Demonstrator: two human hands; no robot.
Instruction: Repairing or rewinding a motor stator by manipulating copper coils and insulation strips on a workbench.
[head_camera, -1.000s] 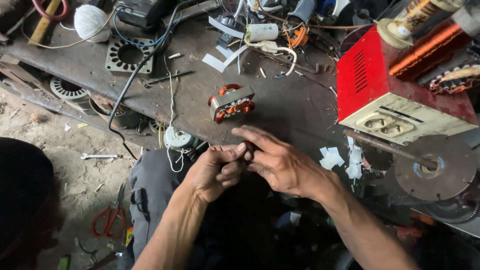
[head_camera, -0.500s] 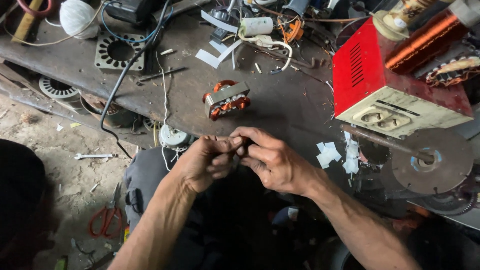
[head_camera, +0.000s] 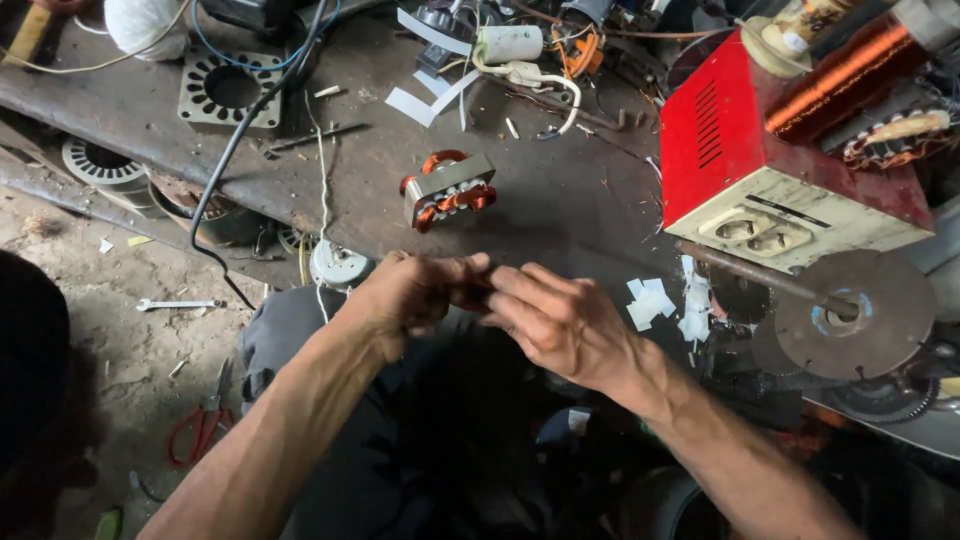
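Just below the copper-wound motor stator (head_camera: 448, 190) on the desk (head_camera: 560, 200), both hands meet; left hand (head_camera: 410, 295) and right hand (head_camera: 560, 320) pinch one small dark piece, mostly hidden between fingertips.

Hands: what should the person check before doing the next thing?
1. Both hands together over the lap: ok, left hand and right hand meet at the fingertips.
2. What they pinch: cannot tell, it is hidden between the fingers.
3. Copper coil within reach on the bench: ok, just ahead of the hands.
4. Coil steady: ok, resting on the bench, untouched.
5. Red box out of the way: ok, off to the right.
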